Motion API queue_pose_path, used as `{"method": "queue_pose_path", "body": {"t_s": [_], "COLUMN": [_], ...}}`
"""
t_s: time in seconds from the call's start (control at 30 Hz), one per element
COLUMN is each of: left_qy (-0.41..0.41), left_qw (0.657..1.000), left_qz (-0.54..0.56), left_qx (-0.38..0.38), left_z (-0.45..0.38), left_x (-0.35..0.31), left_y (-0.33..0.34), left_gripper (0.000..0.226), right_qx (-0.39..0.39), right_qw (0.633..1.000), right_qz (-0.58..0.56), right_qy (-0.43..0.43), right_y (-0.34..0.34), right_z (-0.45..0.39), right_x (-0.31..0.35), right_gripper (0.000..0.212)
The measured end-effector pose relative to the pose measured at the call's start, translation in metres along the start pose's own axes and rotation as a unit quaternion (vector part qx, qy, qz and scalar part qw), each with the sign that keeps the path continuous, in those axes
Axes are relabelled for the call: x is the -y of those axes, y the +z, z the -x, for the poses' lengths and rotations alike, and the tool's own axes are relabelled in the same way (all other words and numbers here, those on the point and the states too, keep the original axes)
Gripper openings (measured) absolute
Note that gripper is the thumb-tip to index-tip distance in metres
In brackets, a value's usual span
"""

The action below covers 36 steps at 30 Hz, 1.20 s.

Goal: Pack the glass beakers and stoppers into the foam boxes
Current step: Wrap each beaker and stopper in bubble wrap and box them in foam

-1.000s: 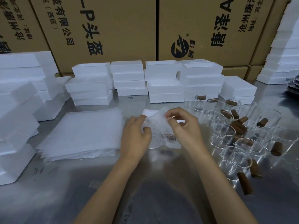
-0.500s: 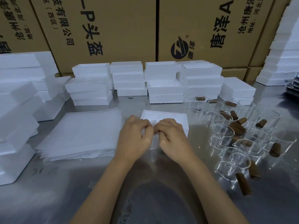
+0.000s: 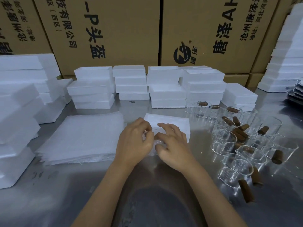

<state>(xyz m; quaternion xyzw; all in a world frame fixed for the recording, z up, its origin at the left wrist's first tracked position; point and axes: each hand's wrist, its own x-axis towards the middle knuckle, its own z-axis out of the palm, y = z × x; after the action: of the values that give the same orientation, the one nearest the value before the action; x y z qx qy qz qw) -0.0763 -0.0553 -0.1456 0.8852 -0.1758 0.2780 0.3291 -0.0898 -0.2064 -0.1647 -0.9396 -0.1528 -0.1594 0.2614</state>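
Both hands meet at the middle of the steel table [image 3: 68, 190], working a small bundle of translucent bubble wrap [image 3: 153, 149] that lies on the metal just in front of an open white foam box [image 3: 177, 124]. The left hand [image 3: 135, 142] has its fingers curled over the left side of the bundle, fingertips pinching the wrap near its top. The right hand [image 3: 173, 145] lies over the right side with fingers bent, fingertips pressing and gripping the wrap close to the left hand's. What sits inside the wrap cannot be made out.

The foam box stands directly behind the hands, its near wall partly hidden by them, its hollow facing up.

To the right, a cluster of clear glass beakers [image 3: 225, 142] stands upright on the table, with brown tapered stoppers [image 3: 240, 134] scattered among them; some stoppers lie inside beakers, others on the metal, and 1 long stopper [image 3: 246, 190] lies nearest the front edge of the cluster.

To the left of the hands lies a flat stack of bubble wrap sheets [image 3: 82, 136]. Behind it, piles of closed foam boxes [image 3: 129, 82] run along the back of the table and up the left side, in front of brown cardboard cartons [image 3: 101, 30] printed with black characters
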Motion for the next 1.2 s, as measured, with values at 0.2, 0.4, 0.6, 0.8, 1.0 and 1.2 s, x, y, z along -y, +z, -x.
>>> {"method": "queue_pose_path", "body": {"t_s": [0.2,0.4,0.6,0.8,1.0,1.2], "left_qy": [-0.026,-0.078,-0.066,-0.009,-0.015,-0.064], "left_qw": [0.999,0.997,0.997,0.991,0.988,0.995], "left_qz": [-0.006,0.023,0.012,0.053,0.010,0.053], "left_qx": [-0.030,-0.003,0.031,0.121,0.151,-0.052], "left_z": [-0.001,-0.001,0.000,0.002,0.002,-0.004], "left_x": [0.004,0.010,0.010,0.007,0.010,0.001], "left_y": [0.005,0.010,0.014,0.009,0.011,0.001], "left_gripper": [0.009,0.026,0.016,0.031,0.031,0.026], "right_qx": [-0.202,-0.144,-0.094,-0.114,-0.245,-0.128], "right_qw": [0.971,0.983,0.995,0.989,0.914,0.939], "right_qz": [-0.117,-0.107,-0.002,-0.082,-0.248,-0.156], "right_qy": [0.058,0.045,0.026,0.052,0.207,0.279], "right_y": [-0.011,-0.004,0.000,-0.004,-0.014,-0.010], "right_z": [-0.003,-0.002,-0.004,-0.005,-0.011,-0.011], "right_x": [0.002,0.004,-0.002,-0.005,-0.027,-0.037], "right_gripper": [0.034,0.025,0.028,0.033,0.032,0.022]}}
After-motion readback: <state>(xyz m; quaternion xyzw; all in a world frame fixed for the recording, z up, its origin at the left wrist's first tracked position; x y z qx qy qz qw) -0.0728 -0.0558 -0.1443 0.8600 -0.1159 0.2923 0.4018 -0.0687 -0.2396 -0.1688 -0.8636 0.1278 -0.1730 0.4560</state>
